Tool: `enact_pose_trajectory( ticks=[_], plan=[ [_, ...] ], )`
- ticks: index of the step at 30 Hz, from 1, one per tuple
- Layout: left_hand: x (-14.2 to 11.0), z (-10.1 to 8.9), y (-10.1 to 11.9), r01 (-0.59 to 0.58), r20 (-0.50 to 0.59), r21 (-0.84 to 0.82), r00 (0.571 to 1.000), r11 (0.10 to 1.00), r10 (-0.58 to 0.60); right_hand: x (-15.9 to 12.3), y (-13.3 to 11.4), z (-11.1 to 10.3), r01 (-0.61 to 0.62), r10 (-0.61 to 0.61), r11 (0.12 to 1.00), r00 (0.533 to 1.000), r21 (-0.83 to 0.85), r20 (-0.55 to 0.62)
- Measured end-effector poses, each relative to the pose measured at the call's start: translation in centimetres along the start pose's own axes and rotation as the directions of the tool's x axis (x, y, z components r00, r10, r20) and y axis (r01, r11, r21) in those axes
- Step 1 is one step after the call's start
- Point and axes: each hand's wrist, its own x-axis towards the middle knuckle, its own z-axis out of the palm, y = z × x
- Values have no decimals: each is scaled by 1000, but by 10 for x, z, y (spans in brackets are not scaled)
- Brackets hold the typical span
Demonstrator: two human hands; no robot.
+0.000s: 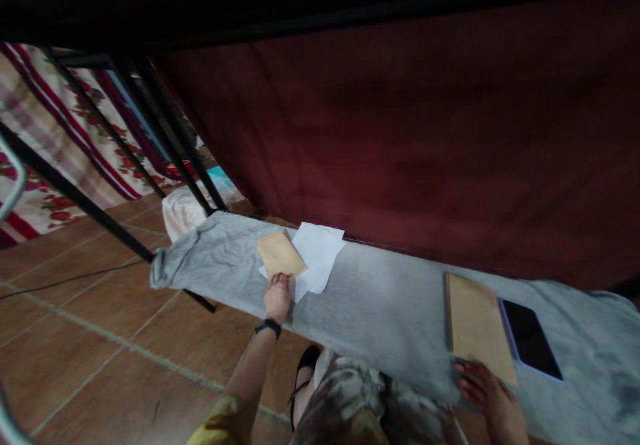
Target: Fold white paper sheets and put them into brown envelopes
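My left hand (278, 296) is at the lower edge of a small stack of brown paper (281, 254), with its fingers closed on that edge. Under and beside the stack lie white paper sheets (318, 256), loosely overlapping. My right hand (486, 395) is by the near end of a larger brown paper stack (479, 325), its fingers curled in. Something small and dark shows at those fingertips, too blurred to name. A phone (531, 338) with a dark screen and a pale purple edge lies just right of the larger stack.
Everything lies on a narrow bench covered with grey cloth (385, 305). Behind it hangs a dark red curtain (400, 145). Black metal bars (80, 198) stand at the left, above a tiled floor (100, 338) with a thin black cable (75, 278). A striped cloth (183, 210) lies beyond the bench's left end.
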Motion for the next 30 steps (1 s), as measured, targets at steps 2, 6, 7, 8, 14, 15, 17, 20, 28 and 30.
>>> enact_pose_trajectory(
  ticks=[2, 6, 7, 8, 14, 15, 17, 20, 28, 30],
  plan=[
    [4, 2, -5, -2, 21, 3, 1000, 1000, 2, 1, 2, -1, 3, -3, 1000, 1000, 17, 3],
    [9, -3, -8, -13, 16, 13, 1000, 1000, 12, 0, 3, -2, 12, -12, 1000, 1000, 7, 0],
    [7, -5, -6, -32, -7, 21, 999, 999, 32, -1, 3, -2, 19, -19, 1000, 1000, 3, -3],
    [3, -7, -1, -63, -34, 30, 997, 998, 64, -2, 4, -1, 29, -29, 1000, 1000, 5, -5],
    [-77, 1, 71, -484, -18, 17, 875, 875, 485, -10, 5, 16, 74, -74, 997, 996, 3, -49],
    [-95, 6, 86, -535, 14, 1, 845, 845, 535, -12, 4, 23, 65, -65, 998, 998, -10, -24],
    [-128, 18, 112, -625, 79, -49, 775, 779, 626, -20, 2, 39, 33, -32, 999, 998, -8, 53],
    [-161, 33, 140, -669, 156, -107, 720, 736, 677, -33, -1, 69, -19, 24, 999, 983, -27, 182],
    [-159, 26, 148, -687, 173, -169, 685, 706, 708, -44, -2, 125, -63, 63, 998, 952, -11, 301],
    [-154, 18, 145, -721, 170, -182, 647, 669, 744, -45, 0, 136, -89, 75, 996, 930, 21, 359]
  ],
)
